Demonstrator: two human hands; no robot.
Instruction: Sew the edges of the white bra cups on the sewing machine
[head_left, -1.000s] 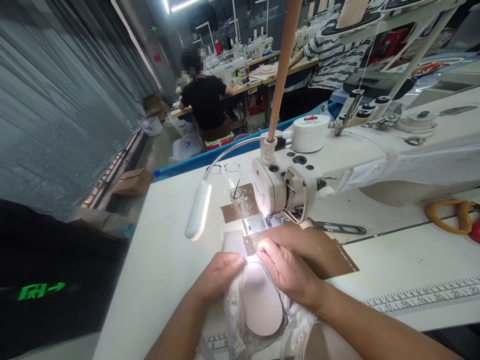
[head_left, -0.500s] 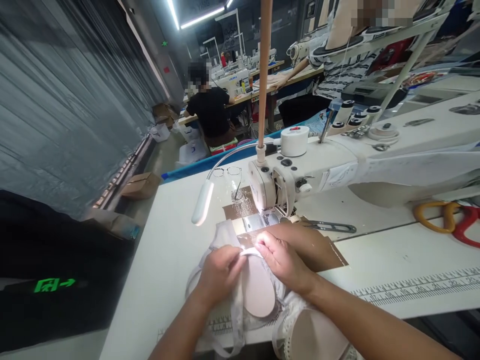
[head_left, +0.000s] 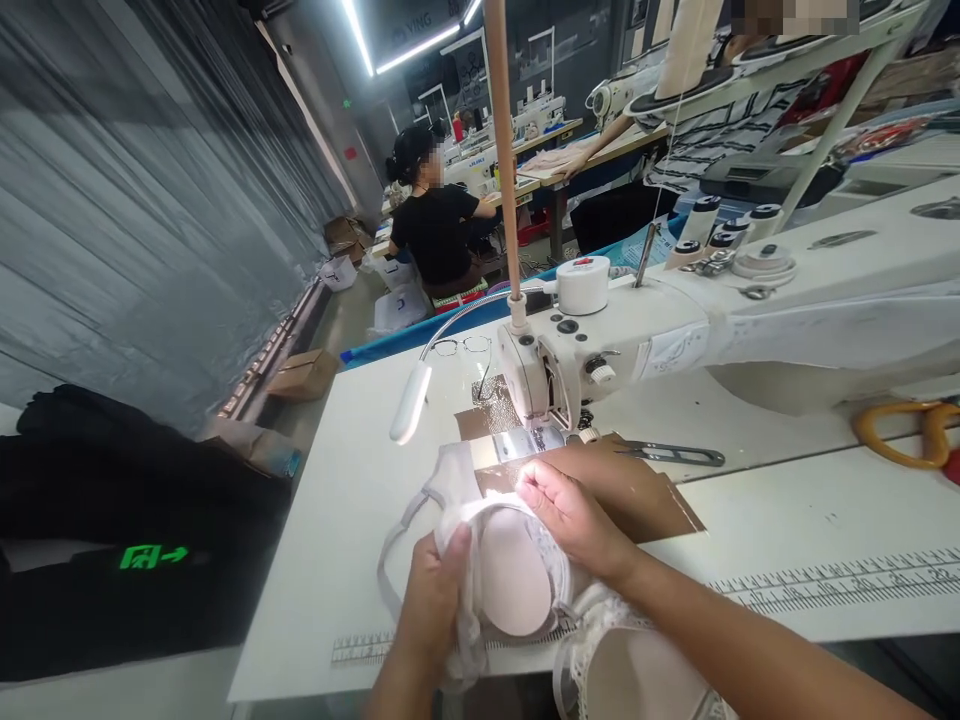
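Observation:
A pale bra [head_left: 517,580] with padded cups and lace edging lies over the front edge of the sewing table. My left hand [head_left: 439,590] grips its side on the left, thumb on top of the fabric. Closed at the upper edge of the nearer cup is my right hand [head_left: 559,505], fingertips pinching the cloth. The second cup [head_left: 637,670] hangs at the table's front edge under my right forearm. Just beyond my hands stands the white sewing machine [head_left: 536,375], its needle area lit. A strap [head_left: 397,540] loops out to the left.
Metal thread snips [head_left: 671,453] and yellow-handled scissors [head_left: 900,435] lie to the right. A lit lamp [head_left: 411,405] on a bendy neck and eyeglasses [head_left: 461,347] are at the left. A ruler strip [head_left: 840,582] runs along the front edge. A person in black [head_left: 439,230] sits farther back.
My left hand has slid down and left along the bra, from the cup's top edge to its side. My right hand stays at the upper edge. The seated person's head has turned.

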